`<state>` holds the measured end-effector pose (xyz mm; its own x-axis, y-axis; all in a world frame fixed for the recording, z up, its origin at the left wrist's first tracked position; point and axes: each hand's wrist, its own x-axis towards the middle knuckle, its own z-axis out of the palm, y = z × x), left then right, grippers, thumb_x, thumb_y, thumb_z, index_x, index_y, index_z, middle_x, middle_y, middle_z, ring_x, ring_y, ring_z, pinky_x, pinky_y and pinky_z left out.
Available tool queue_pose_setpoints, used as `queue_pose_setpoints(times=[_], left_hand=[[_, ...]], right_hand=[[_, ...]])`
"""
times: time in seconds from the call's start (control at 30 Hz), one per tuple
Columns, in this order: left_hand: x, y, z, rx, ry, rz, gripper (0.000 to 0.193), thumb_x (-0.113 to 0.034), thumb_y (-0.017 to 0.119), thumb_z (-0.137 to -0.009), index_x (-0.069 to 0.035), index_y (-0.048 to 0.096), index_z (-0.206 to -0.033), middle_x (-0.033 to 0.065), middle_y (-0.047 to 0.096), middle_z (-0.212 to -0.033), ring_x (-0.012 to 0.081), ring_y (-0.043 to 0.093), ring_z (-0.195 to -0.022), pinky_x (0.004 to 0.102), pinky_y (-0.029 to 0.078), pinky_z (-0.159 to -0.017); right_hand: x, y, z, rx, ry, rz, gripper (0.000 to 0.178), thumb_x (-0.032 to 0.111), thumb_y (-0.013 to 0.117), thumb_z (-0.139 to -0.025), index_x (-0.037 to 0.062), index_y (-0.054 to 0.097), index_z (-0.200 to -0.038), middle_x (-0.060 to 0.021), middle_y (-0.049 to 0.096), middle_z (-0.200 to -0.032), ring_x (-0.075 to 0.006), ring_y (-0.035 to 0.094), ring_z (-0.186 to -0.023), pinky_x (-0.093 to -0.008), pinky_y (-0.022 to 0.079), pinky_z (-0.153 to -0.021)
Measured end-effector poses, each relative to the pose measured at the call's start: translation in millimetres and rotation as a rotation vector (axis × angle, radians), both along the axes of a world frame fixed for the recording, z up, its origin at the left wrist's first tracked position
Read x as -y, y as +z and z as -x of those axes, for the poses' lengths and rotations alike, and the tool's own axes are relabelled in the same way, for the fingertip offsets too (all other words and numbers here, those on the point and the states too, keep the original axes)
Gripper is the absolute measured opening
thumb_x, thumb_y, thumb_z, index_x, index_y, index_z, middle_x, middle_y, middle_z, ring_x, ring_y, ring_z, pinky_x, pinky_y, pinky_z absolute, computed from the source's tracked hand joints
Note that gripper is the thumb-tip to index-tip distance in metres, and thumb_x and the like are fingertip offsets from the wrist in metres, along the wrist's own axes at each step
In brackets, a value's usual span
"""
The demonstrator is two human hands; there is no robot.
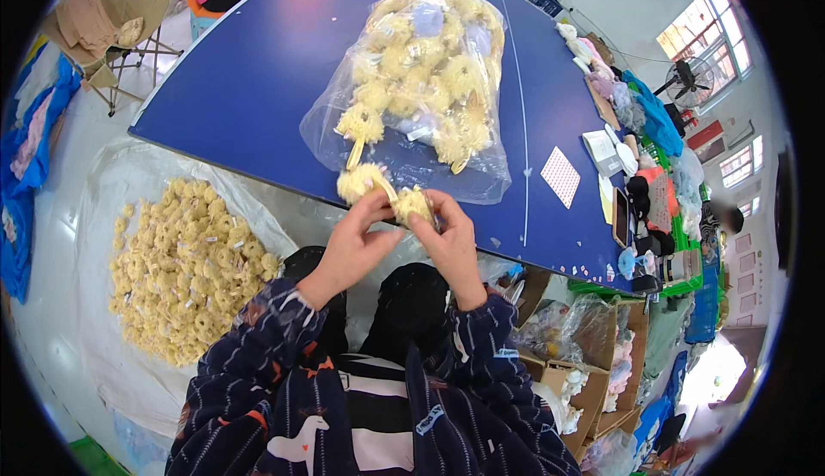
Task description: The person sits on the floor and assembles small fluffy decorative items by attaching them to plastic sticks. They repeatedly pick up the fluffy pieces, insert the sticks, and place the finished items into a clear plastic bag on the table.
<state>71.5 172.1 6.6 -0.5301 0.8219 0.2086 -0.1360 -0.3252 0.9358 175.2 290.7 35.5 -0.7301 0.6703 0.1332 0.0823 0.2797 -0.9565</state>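
Centrally, at the near edge of the blue table (258, 72), the left hand (348, 248) and right hand (451, 244) together pinch a fluffy yellow plush piece (411, 204); a second piece (359, 180) touches it. Step judged: handling one piece from the clear bag (421, 81). Next calls for steady fingertip grip. Finished pile (185, 270) lies left.

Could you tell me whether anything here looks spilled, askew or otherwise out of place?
Nothing stands out. The clear bag of fluffy yellow pieces lies open on the blue table, one piece at its mouth. Both hands, left hand and right hand, hold another piece. The yellow heap sits contained on plastic sheeting on the floor.
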Motion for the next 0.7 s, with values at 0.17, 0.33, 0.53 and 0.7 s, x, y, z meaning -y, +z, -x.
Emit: queue_pose_setpoints(times=[0.17,0.33,0.53,0.7], left_hand=[[-11,21,31,0.193,-0.057,0.251,0.056,-0.015,0.053,-0.090,-0.002,0.025,-0.136,0.0149,0.049,-0.124,0.0201,0.063,-0.086,0.0253,0.051,-0.066],[-9,20,55,0.292,0.053,0.184,0.052,-0.017,0.050,-0.092,-0.002,0.026,-0.135,0.0149,0.058,-0.110,0.0199,0.064,-0.079,0.0241,0.050,-0.059],[15,-7,29,-0.085,0.353,0.137,0.043,-0.006,0.056,-0.086,-0.002,0.038,-0.125,0.0110,0.059,-0.102,0.0143,0.061,-0.077,0.0224,0.049,-0.062],[10,2,14,-0.359,0.258,0.153,0.039,-0.005,0.060,-0.082,-0.003,0.047,-0.119,0.0073,0.057,-0.105,0.0112,0.059,-0.083,0.0230,0.049,-0.065]], right_hand=[[-12,4,-1,-0.143,-0.025,0.552,0.029,0.020,0.059,-0.086,0.0017,0.054,-0.108,-0.0011,0.057,-0.080,-0.0018,0.042,-0.054,-0.0180,0.029,-0.044],[-3,-2,-10,-0.319,0.040,0.916,0.030,0.034,0.050,-0.092,0.0054,0.054,-0.098,0.0030,0.048,-0.068,-0.0034,0.028,-0.043,-0.0204,0.020,-0.039],[2,-10,-15,-0.224,0.071,0.839,0.034,0.039,0.050,-0.091,0.0055,0.056,-0.095,0.0035,0.047,-0.067,-0.0031,0.029,-0.044,-0.0201,0.021,-0.041],[4,-11,-7,-0.117,0.061,0.609,0.033,0.035,0.051,-0.091,0.0036,0.056,-0.097,0.0025,0.051,-0.069,-0.0015,0.031,-0.045,-0.0183,0.024,-0.040]])
